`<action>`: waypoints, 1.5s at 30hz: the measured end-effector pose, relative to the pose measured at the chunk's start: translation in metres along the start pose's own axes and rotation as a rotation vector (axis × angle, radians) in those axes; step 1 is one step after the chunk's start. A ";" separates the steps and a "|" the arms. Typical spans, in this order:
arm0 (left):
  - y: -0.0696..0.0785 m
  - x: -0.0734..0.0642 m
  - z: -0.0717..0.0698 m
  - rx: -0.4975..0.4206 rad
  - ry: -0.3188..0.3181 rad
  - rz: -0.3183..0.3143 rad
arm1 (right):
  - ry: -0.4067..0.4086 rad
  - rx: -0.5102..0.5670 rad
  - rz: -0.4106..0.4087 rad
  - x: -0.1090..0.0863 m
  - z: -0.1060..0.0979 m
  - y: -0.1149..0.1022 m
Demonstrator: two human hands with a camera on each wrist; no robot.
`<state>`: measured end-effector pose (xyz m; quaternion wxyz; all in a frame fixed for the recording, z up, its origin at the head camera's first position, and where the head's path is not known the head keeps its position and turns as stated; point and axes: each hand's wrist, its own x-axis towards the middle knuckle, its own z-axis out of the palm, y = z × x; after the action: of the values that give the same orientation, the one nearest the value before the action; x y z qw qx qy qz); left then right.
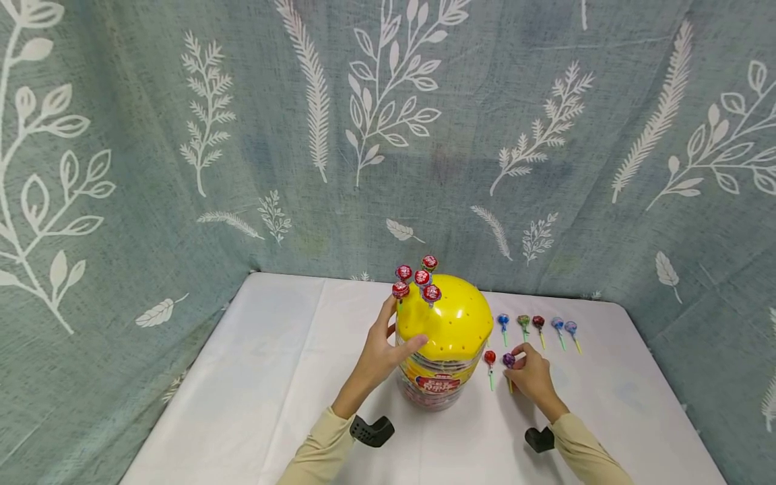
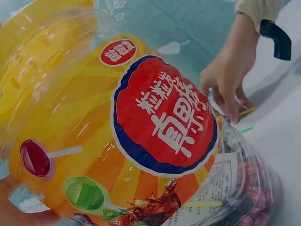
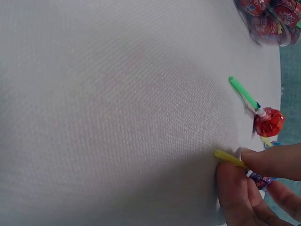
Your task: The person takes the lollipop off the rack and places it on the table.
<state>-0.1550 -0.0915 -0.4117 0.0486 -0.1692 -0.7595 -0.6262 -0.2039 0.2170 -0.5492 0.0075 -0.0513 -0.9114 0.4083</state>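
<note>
A clear plastic candy jar (image 1: 438,385) with a yellow domed lid (image 1: 457,316) stands upright on the white table. Several red-wrapped lollipops (image 1: 422,278) stick up from the lid's left part. My left hand (image 1: 380,353) holds the jar at its upper left, thumb across the lid's front. The jar's printed label (image 2: 164,113) fills much of the left wrist view. Right of the jar, my right hand (image 1: 535,378) pinches a purple-wrapped lollipop by its yellow stick (image 3: 229,158), low over the table. Beside it lies a red lollipop (image 3: 269,122) with a green stick.
Behind the right hand, a row of lollipops lies on the table (image 1: 291,377), among them a green one (image 1: 524,320), a dark red one (image 1: 538,322) and blue ones (image 1: 558,324). A leaf-patterned curtain (image 1: 254,135) encloses the table's back and sides.
</note>
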 end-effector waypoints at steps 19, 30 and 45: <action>0.008 -0.002 0.000 0.003 0.012 -0.010 | 0.008 0.012 -0.128 -0.004 -0.045 -0.040; 0.006 -0.003 0.001 0.009 0.012 -0.004 | 0.063 0.108 -0.283 -0.014 -0.073 -0.087; 0.003 -0.003 -0.001 0.003 0.007 0.012 | 0.091 0.251 -0.485 -0.045 -0.096 -0.159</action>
<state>-0.1508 -0.0928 -0.4093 0.0552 -0.1714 -0.7592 -0.6255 -0.1672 0.1787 -0.3654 0.1523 0.1515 -0.8380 0.5017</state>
